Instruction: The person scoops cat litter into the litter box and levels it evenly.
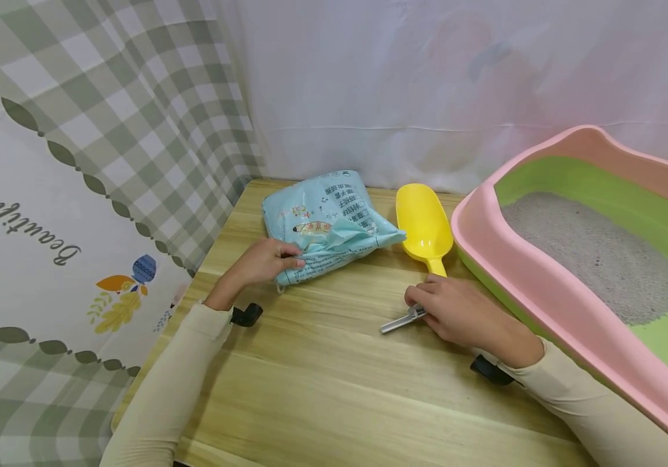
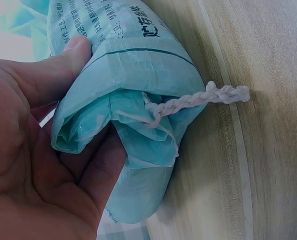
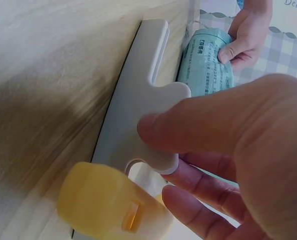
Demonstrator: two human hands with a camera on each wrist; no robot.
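Note:
A light blue printed bag [image 1: 325, 201] lies on the table with its top end folded over. My left hand [image 1: 264, 261] holds the near left corner of the fold, thumb on top and fingers tucked underneath. In the left wrist view a twisted white cord [image 2: 203, 100] sticks out of the folded end [image 2: 133, 70]. My right hand [image 1: 456, 308] pinches a pale grey bag clip [image 3: 123, 105] at its wide tab, low over the table. Just beyond that hand lies a yellow scoop [image 1: 424, 224], its handle end [image 3: 96, 200] close to the clip.
A pink-rimmed litter box [image 1: 544, 272] with a green base stands at the right, grey litter [image 1: 596, 259] inside. The wooden table [image 1: 310, 383] meets a white curtain [image 1: 369, 84] behind and a checked cloth [image 1: 165, 84] on the left.

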